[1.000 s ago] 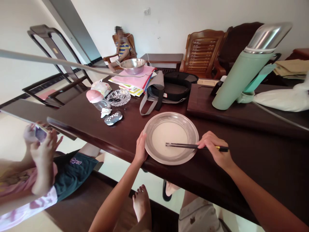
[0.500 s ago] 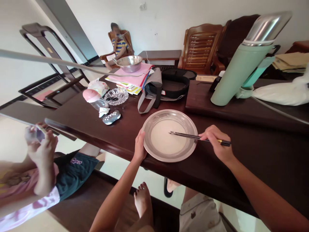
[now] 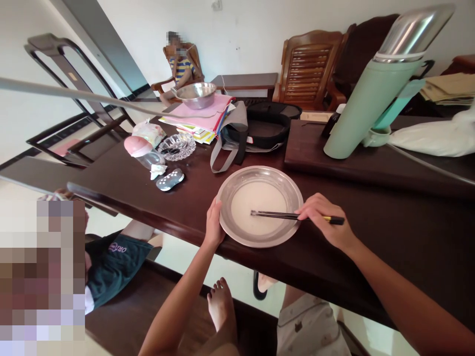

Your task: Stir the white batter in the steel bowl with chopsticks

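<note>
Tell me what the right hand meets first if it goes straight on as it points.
Probably the bowl's rim: the right hand, holding chopsticks, points leftward at it, but depth leaves unclear whether it would pass above.

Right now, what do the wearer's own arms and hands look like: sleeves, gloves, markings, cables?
Left hand and right hand: both bare, ungloved, no ring or bracelet visible. Left forearm and right forearm: slim and uncovered as far as the frame shows, no sleeve, watch, cable or clear marking seen. Upper arms are out of view.
</note>
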`<state>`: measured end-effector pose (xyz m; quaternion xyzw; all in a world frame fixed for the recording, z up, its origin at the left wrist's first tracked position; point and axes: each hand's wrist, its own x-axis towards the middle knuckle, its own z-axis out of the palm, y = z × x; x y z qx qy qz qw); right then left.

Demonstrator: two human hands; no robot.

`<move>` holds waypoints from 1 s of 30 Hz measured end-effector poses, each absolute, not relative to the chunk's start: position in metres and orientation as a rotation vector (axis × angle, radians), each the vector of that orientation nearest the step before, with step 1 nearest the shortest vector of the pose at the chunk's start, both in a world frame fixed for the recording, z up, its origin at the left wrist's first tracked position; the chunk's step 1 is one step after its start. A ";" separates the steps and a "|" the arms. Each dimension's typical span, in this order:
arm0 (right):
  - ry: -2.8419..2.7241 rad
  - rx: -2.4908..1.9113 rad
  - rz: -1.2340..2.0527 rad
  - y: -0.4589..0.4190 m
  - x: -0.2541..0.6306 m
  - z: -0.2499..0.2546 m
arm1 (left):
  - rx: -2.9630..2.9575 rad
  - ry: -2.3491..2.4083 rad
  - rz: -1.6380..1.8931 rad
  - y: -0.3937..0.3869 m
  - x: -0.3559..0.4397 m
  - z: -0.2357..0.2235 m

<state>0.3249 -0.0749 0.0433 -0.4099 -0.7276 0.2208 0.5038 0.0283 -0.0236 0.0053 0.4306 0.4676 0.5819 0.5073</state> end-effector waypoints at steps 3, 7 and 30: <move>-1.741 -1.050 0.454 -0.074 0.326 0.044 | 1.030 1.112 1.408 -0.023 0.028 0.004; -1.602 -1.026 0.493 -0.074 0.328 0.044 | 1.052 1.126 1.394 -0.024 0.028 0.004; -1.697 -1.015 0.593 -0.076 0.324 0.042 | 1.027 1.139 1.378 -0.022 0.026 -0.002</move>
